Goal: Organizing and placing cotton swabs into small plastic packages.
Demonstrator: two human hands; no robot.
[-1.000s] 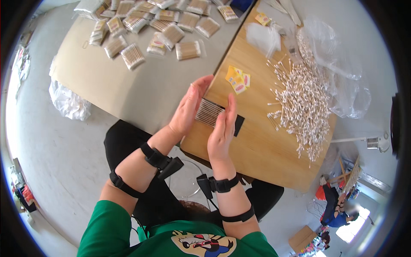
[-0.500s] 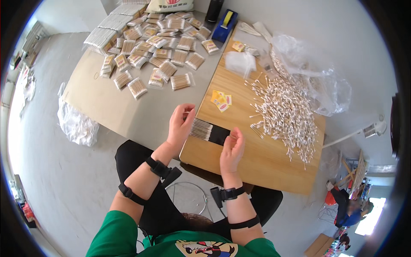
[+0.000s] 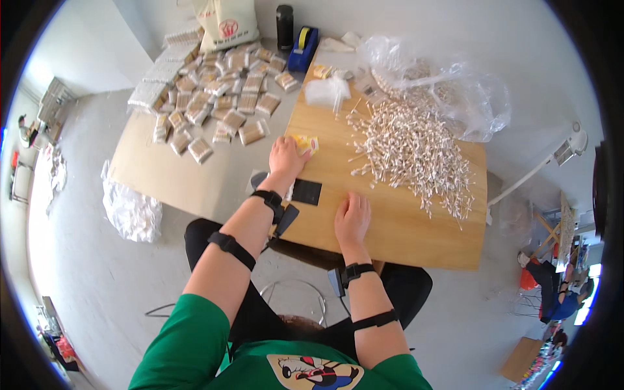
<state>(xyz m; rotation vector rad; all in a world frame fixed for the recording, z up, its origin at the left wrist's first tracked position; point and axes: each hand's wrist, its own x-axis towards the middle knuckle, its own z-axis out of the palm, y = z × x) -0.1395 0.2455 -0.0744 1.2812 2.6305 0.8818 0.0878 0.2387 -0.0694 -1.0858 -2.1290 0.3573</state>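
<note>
Left hand moved to yellow packets (table edge nearby).

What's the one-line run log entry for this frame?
left hand: on yellow packet | right hand: flat on table, empty | black card: between hands | swab pile: beyond right hand

A wooden table carries a heap of cotton swabs, a black pad, a yellow packet, a clear bag and a tape dispenser. Beside it, a low board holds rows of filled packets.
</note>
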